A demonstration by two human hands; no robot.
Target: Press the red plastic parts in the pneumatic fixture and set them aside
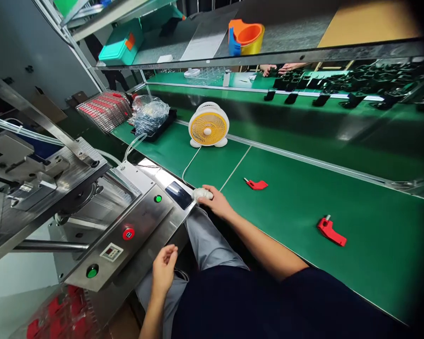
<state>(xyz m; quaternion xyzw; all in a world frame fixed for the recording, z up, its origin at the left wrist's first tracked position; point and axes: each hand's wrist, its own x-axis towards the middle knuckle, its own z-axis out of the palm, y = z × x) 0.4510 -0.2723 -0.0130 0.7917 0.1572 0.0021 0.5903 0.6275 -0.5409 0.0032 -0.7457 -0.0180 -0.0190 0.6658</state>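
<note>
Viewed green bench [293,202] stretching toward 3 and 4 o'clock, with metal shelf [212,65] running across 12. Took all bearings from white bundle [199,193], near bench's edge. Found white bundle grasped in fingers of right hand [215,201]; could not tell its makeup. Noted phone [179,195] just beside it at 9, on metal ledge. Located left hand [164,268] at 7, released, fingers loosely curled, near machine's front panel [146,215]. Marked red button [128,234] on that panel at 8. Logged fan [209,127] upright at 12, white cord [189,165] trailing from its base. Recorded nearer red part [258,185] at 3, farther red part [332,232] between 3 and 4, both lying on bench. Sighted plastic-wrapped pile [149,115] on black tray [173,116] at 11, orange-and-yellow cup [249,37] up on shelf at 1, co-worker's hands [291,67] also toward 1, beside black parts [356,82] toward 2.
</note>
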